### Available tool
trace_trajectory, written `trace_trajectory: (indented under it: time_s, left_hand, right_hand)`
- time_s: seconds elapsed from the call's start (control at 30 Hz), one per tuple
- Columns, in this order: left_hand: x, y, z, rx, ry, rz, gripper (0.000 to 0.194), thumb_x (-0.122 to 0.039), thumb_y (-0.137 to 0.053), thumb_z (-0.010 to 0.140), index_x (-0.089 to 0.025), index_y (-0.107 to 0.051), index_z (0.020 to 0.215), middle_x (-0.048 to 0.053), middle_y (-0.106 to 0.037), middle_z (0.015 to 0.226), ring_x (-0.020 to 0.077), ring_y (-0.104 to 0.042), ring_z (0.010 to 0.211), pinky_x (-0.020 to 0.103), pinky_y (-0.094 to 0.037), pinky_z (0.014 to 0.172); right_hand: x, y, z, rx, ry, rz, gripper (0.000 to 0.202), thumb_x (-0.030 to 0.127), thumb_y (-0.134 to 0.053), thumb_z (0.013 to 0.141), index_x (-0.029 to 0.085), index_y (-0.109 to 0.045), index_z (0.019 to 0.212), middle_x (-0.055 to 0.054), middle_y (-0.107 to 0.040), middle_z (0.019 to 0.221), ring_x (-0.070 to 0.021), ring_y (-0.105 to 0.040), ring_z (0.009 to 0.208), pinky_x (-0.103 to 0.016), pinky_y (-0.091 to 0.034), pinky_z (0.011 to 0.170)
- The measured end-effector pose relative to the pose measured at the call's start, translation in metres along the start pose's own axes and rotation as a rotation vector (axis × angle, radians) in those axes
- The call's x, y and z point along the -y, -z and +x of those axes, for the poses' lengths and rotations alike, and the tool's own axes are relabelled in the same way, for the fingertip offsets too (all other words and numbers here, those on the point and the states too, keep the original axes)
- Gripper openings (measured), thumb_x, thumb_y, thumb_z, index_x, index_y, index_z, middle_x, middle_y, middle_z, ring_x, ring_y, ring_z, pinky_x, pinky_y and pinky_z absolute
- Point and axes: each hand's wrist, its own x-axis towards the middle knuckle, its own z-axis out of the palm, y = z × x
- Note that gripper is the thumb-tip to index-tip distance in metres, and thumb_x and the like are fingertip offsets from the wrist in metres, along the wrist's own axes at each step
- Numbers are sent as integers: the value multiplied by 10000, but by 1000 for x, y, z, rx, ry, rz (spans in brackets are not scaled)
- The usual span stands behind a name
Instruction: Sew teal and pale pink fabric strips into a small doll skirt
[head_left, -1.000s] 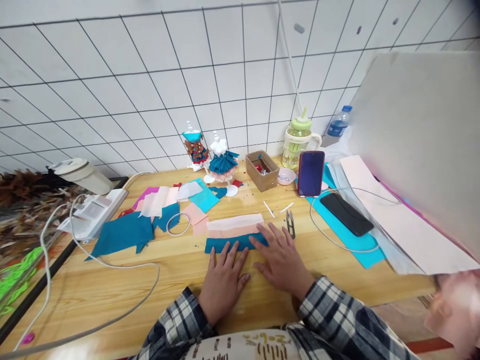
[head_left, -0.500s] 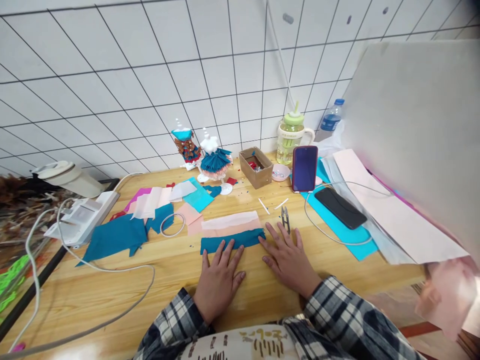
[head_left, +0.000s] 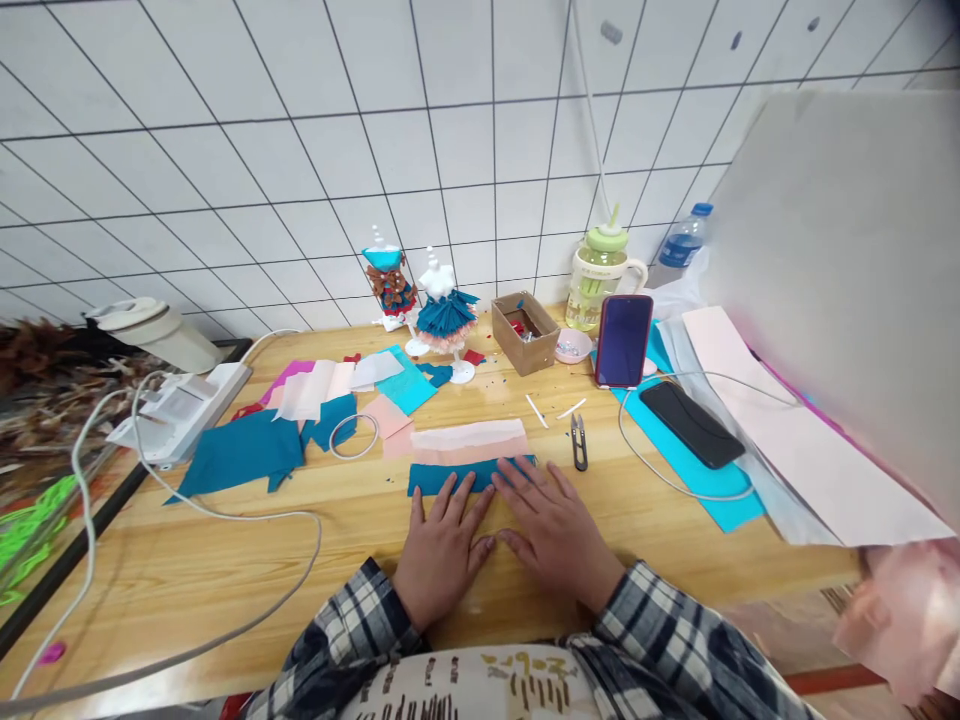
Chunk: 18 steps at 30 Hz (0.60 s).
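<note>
A teal fabric strip lies flat on the wooden table in front of me. The fingers of my left hand rest spread on its near edge. My right hand lies flat too, its fingertips over the strip's right part and hiding some of it. Just beyond the teal strip are a pale pink strip and a peach strip under it. Thread snips lie to the right, apart from my right hand. Neither hand grips anything.
Behind stand two small dress forms in fabric skirts, a cardboard box and a green-lidded jug. A propped phone and a black phone are at right. Fabric scraps, a power strip and cables occupy the left.
My right hand has slid left, closer to my left hand and further over the teal strip, away from the snips. My left hand stays on the strip. The view has shifted slightly.
</note>
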Motion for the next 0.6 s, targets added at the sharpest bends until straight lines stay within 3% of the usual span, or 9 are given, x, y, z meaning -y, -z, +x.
trace_trajectory:
  time_s: [0.07, 0.23, 0.6]
  left_hand:
    - [1, -1, -2, -2, -9, 2, 559, -433, -436, 934, -278, -343, 1463, 80, -299, 1553, 344, -276, 1401, 674, -183, 1083]
    - [9, -5, -8, -61, -45, -7, 583, -463, -359, 963, -286, -227, 1503, 69, -316, 1547, 303, -289, 1406, 667, -55, 1118]
    - [19, -5, -18, -64, 18, -17, 616, -468, -363, 957, -235, -216, 1508, 98, -335, 1530, 292, -325, 1395, 676, 20, 1117]
  right_hand:
    - [8, -9, 5, 55, 73, 25, 621, 480, -356, 961, 192, -261, 1502, -50, -295, 1544, -235, -248, 1423, -482, -104, 1167]
    - [10, -26, 3, 108, 49, 22, 615, 462, -335, 971, 178, -238, 1508, -60, -310, 1537, -231, -281, 1413, -469, -153, 1161]
    - [8, -24, 2, 142, 24, 13, 627, 474, -353, 956, 234, -206, 1516, -19, -256, 1555, -277, -223, 1429, -565, -64, 1150]
